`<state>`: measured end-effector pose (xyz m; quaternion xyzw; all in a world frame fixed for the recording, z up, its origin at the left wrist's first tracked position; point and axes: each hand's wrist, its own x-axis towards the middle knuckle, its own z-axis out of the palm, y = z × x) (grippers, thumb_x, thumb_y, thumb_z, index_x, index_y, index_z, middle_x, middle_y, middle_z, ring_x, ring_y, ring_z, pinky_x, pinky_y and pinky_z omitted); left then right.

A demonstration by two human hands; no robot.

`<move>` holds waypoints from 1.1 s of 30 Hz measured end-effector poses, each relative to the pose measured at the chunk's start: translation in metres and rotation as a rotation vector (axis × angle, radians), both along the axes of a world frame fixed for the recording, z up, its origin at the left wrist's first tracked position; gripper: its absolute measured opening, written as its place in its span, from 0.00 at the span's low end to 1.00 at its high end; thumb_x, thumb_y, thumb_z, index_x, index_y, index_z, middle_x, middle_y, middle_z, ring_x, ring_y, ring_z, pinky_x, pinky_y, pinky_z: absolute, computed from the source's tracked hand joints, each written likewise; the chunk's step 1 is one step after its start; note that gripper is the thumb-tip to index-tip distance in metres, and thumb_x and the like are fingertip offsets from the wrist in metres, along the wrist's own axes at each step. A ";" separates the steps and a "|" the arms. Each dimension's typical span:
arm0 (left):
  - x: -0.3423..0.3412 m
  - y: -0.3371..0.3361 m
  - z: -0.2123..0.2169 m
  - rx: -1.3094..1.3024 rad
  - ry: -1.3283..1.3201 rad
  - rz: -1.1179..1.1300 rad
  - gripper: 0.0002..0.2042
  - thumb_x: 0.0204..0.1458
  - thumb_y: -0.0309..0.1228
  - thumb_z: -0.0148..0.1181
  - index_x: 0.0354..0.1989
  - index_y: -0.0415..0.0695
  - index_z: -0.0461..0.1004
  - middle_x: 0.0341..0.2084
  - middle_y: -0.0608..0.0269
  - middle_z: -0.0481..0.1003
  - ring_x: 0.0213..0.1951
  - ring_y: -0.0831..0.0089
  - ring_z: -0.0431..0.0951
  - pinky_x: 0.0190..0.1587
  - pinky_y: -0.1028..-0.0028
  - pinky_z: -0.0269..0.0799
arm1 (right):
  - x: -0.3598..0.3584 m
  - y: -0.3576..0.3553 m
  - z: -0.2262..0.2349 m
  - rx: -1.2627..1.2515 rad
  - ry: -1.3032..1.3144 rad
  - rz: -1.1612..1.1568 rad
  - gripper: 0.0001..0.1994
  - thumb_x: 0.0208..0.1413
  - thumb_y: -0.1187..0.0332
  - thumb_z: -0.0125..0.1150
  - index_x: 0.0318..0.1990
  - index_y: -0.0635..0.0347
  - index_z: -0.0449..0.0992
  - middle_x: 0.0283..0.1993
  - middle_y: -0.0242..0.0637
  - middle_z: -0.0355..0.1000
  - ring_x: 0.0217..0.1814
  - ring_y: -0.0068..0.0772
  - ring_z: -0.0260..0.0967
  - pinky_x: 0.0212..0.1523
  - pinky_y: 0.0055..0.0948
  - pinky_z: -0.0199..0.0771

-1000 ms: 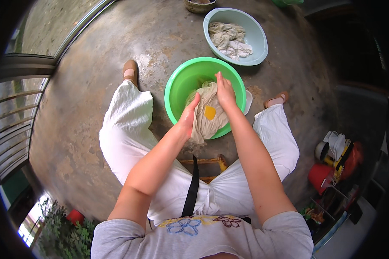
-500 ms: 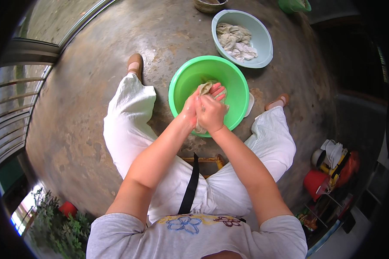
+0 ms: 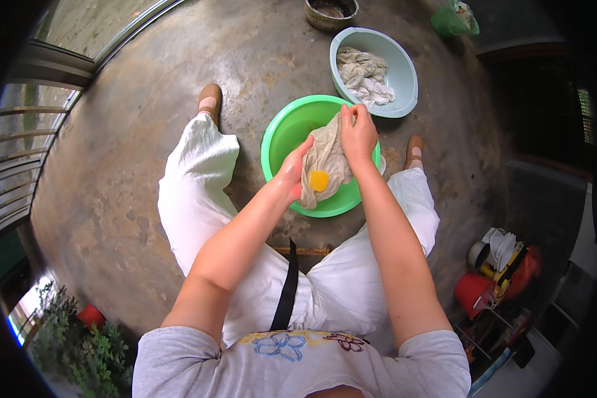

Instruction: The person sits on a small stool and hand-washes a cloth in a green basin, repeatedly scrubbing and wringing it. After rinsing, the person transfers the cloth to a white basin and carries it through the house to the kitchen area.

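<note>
A wet beige cloth point(image 3: 329, 158) is spread between my hands over a bright green basin point(image 3: 268, 147). My left hand point(image 3: 294, 169) is closed on its left side, the thumb up and the fingers partly under the fabric. At the cloth's upper right, my right hand point(image 3: 359, 136) pinches it with bent fingers. A flat yellow piece with rounded corners point(image 3: 319, 181) shows on the lower part of the cloth; whether it is loose or part of the fabric I cannot tell. The cloth hides much of the basin's inside.
Beyond the green basin stands a pale blue basin point(image 3: 404, 81) holding crumpled beige and white cloths point(image 3: 363, 71). A dark metal pot point(image 3: 330, 16) and a green bucket point(image 3: 454, 23) are farther off. My feet flank the basin. A red bucket point(image 3: 472, 293) stands at lower right.
The cloth was bunched between my two hands low in the basin; now it is raised and spread out. My right hand has moved right and away from my left. The yellow piece has come into sight.
</note>
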<state>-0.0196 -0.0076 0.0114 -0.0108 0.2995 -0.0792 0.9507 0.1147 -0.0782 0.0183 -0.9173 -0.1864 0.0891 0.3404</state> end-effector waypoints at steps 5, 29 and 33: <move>-0.003 0.019 0.018 0.031 -0.043 0.088 0.27 0.61 0.51 0.37 0.61 0.46 0.61 0.56 0.57 0.66 0.56 0.59 0.68 0.59 0.56 0.61 | -0.053 -0.018 0.054 0.073 -0.382 0.630 0.17 0.56 0.60 0.52 0.52 0.50 0.72 0.61 0.38 0.61 0.63 0.47 0.54 0.64 0.45 0.47; -0.003 -0.009 0.007 1.885 0.104 -0.120 0.41 0.46 0.50 0.63 0.64 0.44 0.51 0.61 0.46 0.49 0.64 0.50 0.49 0.63 0.55 0.51 | -0.023 -0.037 -0.005 1.307 1.184 -0.439 0.21 0.66 0.57 0.39 0.57 0.60 0.64 0.57 0.39 0.66 0.58 0.40 0.64 0.60 0.40 0.63; 0.000 -0.005 0.027 0.544 0.153 -0.123 0.36 0.54 0.55 0.48 0.65 0.44 0.52 0.63 0.51 0.52 0.64 0.56 0.54 0.63 0.57 0.53 | -0.025 -0.034 0.045 1.429 1.345 -0.182 0.21 0.65 0.58 0.42 0.59 0.61 0.62 0.58 0.39 0.65 0.60 0.39 0.63 0.62 0.39 0.61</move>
